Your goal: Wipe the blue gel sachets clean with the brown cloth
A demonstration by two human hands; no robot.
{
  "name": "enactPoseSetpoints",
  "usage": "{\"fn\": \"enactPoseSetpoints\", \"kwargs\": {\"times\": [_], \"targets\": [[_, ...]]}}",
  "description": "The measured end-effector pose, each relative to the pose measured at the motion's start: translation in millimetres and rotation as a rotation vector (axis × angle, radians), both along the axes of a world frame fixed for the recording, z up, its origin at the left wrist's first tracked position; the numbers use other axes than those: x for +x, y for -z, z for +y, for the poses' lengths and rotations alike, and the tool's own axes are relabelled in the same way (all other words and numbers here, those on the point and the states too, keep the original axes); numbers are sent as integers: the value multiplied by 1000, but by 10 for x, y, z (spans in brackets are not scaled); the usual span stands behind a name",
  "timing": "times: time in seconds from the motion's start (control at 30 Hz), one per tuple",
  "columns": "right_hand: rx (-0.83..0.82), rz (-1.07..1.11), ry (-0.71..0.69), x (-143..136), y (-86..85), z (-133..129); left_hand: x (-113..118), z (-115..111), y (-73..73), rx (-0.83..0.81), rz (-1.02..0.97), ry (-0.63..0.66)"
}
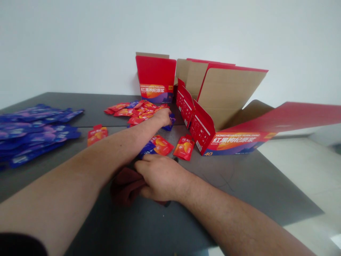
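Observation:
My left hand reaches across to the far pile of red and blue pouches. Its fingers are curled down at a blue pouch on the pile's right side, their tips mostly hidden. Nearer to me, my right hand is closed on a dark maroon cloth, which lies bunched on the grey table. Just beyond its knuckles are an orange-red pouch and a blue pouch, partly covered by my left forearm. Another red pouch lies to the right.
Stacks of blue-purple pouches lie at the left. One red pouch sits beside my left forearm. Open red cartons stand on the right, flaps spread past the table's right edge. Another red carton stands near the wall.

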State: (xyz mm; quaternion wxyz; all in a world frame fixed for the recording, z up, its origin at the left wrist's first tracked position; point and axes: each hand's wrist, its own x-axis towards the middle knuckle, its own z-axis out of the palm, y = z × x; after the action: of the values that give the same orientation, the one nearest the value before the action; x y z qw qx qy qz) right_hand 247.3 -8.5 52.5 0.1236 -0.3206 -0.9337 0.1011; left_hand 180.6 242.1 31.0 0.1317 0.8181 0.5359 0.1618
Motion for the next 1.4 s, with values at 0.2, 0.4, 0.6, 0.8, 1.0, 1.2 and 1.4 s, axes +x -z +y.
{"fn": "enactPoseSetpoints", "kwargs": {"times": [0.2,0.4,0.6,0.8,1.0,1.2,1.4], "targets": [[-18,0,7,-1,-24,-18,75,-147,-70,-13,-81,-78],[6,-16,-21,-5,-35,-28,-119,-439,-301,104,-267,-77],[-29,12,-73,40,-126,-44,-888,-819,-458,73,-426,-64],[-469,475,-76,201,-280,51,-1691,-1192,-446,-93,-407,-216],[-297,1111,411,352,-227,384,-1790,-1365,-302,-136,-168,-153],[-307,1078,469,388,-135,490,-1620,-1347,-259,-36,7,-60],[-334,936,464,275,-51,387,-1770,-796,-323,114,195,-96]]}}
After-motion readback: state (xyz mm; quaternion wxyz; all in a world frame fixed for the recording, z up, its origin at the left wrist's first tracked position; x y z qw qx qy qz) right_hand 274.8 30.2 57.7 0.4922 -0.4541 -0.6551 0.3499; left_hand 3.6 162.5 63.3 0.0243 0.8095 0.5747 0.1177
